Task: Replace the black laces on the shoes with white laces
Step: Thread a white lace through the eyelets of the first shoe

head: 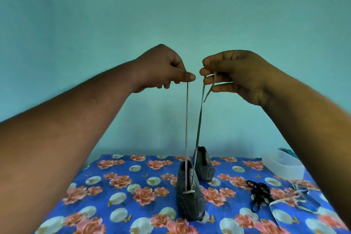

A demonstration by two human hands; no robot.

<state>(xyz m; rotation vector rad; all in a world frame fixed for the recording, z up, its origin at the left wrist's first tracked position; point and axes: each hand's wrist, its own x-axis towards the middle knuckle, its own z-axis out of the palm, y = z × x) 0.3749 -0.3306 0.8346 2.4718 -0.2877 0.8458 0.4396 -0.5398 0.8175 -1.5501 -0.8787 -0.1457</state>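
White lace (186,129): I pinch one end in my left hand (163,68), the other in my right hand (235,74), raised level to even the lengths (my guess).
Near shoe (190,195): lace crosses its lowest eyelets; second shoe (204,163) just behind.
Black laces (259,194): discarded, right.
Room: floral cloth (114,186) open leftward; tub (283,165) near the right edge.

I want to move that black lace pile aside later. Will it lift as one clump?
Probably not cleanly. The black laces lie in a loose tangle on the floral cloth, so they look floppy and light. Strands would likely trail, and might snag the spare white lace beside them.
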